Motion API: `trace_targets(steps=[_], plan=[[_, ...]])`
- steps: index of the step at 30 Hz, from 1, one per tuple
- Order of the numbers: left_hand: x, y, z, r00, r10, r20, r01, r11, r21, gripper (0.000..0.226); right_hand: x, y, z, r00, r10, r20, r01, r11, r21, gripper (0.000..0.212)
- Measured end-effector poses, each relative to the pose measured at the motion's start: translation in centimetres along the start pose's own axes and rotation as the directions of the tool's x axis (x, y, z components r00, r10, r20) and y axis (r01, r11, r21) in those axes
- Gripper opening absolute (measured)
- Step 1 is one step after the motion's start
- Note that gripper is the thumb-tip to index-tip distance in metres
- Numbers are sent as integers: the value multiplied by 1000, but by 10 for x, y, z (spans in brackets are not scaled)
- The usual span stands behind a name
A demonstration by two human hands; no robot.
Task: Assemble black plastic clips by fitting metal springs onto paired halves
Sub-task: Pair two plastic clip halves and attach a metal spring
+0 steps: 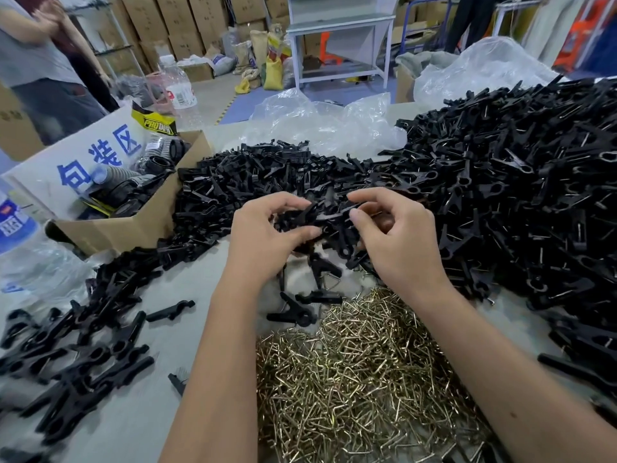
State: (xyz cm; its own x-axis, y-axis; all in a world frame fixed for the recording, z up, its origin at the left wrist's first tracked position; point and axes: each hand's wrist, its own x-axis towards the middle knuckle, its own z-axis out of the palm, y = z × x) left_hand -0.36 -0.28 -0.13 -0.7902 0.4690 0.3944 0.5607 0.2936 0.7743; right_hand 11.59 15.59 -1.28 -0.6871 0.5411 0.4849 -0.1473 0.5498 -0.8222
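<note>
Over the middle of the grey bench (140, 409), both hands met above the black heaps. The left hand (263, 235) was curled, thumb and fingertips pinching one end of a black plastic clip half (329, 218). The right hand (397, 235) was curled too, its thumb and forefinger gripping the other end of the same black piece, so the part spanned the gap between the two hands. Whether one half or a pair was held there could not be told.

Toward the near edge, between the forearms, lay a heap of brass-coloured bent wire springs (354, 382). A large mound of black clips with springs fitted (521, 195) filled the right side of the bench, and a lower pile of loose black clip halves (253, 175) spread behind the hands toward the far edge. More black pieces (73, 355) lay scattered at the left edge, beside an open brown cardboard box (140, 225) at the far left.
</note>
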Motion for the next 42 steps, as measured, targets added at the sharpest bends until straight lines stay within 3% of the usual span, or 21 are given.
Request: trace_targets(steps=[4, 10, 16, 21, 25, 29, 32, 34, 37, 42], plan=[[0, 6, 1, 991, 113, 66, -101, 982, -160, 37, -3, -1, 0, 982, -11, 188, -5, 997, 83, 37], [-1, 3, 4, 995, 36, 95, -8, 959, -283, 37, 3, -1, -1, 971, 180, 156, -230, 876, 424, 23], [-2, 2, 10, 990, -62, 129, 102, 938, -330, 22, 4, 2, -1, 955, 285, 81, -290, 842, 455, 15], [1, -1, 11, 987, -154, 55, 164, 927, -338, 14, 6, 2, -8, 942, 336, 7, -296, 817, 494, 8], [2, 1, 13, 986, -148, -82, 124, 962, -245, 17, 8, -3, -9, 935, 326, 139, -341, 720, 605, 7], [-2, 9, 13, 979, -186, 87, 205, 833, -514, 22, 8, -4, -9, 910, 325, 258, -409, 596, 691, 11], [-5, 15, 15, 951, -206, 231, 305, 743, -596, 25, 9, -3, -11, 890, 340, 304, -453, 584, 673, 22], [-5, 19, 17, 941, -224, 254, 336, 713, -615, 36, 9, -3, -12, 888, 322, 327, -459, 593, 662, 30], [-5, 23, 21, 939, -214, 268, 339, 699, -630, 29, 9, -4, -12, 893, 271, 359, -448, 606, 658, 34], [-5, 25, 28, 939, -230, 256, 341, 717, -608, 27, 6, -4, -5, 915, 231, 330, -388, 723, 571, 13]])
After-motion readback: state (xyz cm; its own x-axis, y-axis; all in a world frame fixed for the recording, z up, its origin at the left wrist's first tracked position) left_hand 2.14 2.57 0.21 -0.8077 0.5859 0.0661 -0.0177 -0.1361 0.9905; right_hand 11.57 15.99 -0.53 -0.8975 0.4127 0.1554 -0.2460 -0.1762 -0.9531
